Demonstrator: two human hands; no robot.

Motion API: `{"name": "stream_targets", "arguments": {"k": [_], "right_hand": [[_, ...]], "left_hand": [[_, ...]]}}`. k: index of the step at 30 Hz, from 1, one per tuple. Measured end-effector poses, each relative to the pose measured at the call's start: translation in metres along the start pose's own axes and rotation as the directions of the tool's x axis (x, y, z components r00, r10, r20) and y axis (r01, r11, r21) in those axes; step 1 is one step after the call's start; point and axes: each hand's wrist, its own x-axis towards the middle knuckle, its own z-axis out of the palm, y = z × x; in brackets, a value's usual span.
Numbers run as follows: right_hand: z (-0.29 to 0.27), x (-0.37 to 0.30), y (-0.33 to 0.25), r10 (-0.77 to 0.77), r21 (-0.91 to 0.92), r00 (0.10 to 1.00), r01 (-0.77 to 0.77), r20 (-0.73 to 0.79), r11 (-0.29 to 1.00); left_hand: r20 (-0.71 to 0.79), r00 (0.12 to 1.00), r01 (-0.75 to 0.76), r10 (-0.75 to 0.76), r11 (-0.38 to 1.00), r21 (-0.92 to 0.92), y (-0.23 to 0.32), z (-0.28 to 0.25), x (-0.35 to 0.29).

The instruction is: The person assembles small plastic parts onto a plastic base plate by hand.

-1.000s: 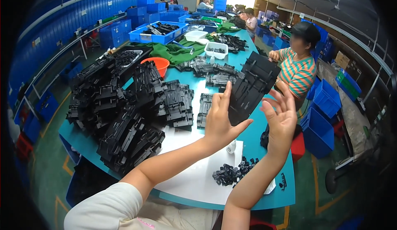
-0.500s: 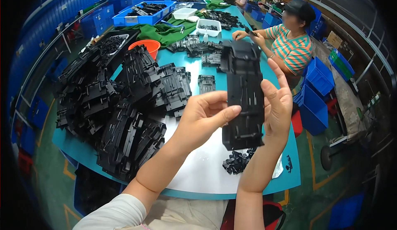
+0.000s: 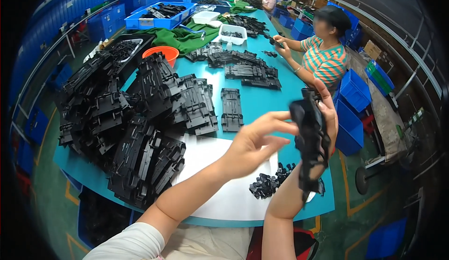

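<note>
My right hand (image 3: 330,122) is closed around a black moulded plastic chassis piece (image 3: 308,131), which I hold up almost edge-on, raised above the table to the right of the white sheet (image 3: 210,199). The piece is blurred. My left hand (image 3: 248,148) is above the sheet's far right part, its thumb and fingers spread apart; the fingertips come right up to the piece, and I cannot tell if they touch it. A heap of small black clips (image 3: 263,186) lies at the sheet's right edge. Just beyond the sheet, one flat black chassis plate (image 3: 231,109) lies on the teal tabletop (image 3: 262,104). Big piles of chassis parts (image 3: 133,159) stand left of the sheet, and an orange bowl (image 3: 162,52) sits well beyond it. Farther right past the sheet, a co-worker in a striped shirt (image 3: 325,63) handles a dark part.
</note>
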Motion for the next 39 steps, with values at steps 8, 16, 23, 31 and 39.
{"name": "stream_targets", "arguments": {"k": [8,16,23,31,39], "right_hand": [[0.008,-0.004,0.0,-0.05,-0.23,0.995,0.07,0.088,0.971],[-0.006,-0.009,0.007,-0.453,-0.496,0.878,0.466,0.156,0.732],[0.046,-0.022,0.013,-0.543,-0.63,0.802,0.561,0.25,0.538],[0.091,-0.038,0.046,-0.803,-0.404,0.462,0.862,0.378,0.306],[0.008,-0.079,0.06,0.321,-0.953,0.922,0.126,0.215,0.277]], "left_hand": [[0.567,0.758,0.637,-0.321,0.181,-0.749,0.0,-0.017,-0.008],[0.038,0.835,0.4,-0.549,0.556,-0.728,0.016,-0.033,-0.091],[-0.154,0.74,0.469,-0.654,0.667,-0.578,0.042,-0.042,-0.148],[-0.12,0.684,0.523,-0.72,0.598,-0.607,0.026,-0.059,-0.206],[-0.058,0.578,0.517,-0.814,0.42,-0.745,0.025,-0.057,-0.236]]}}
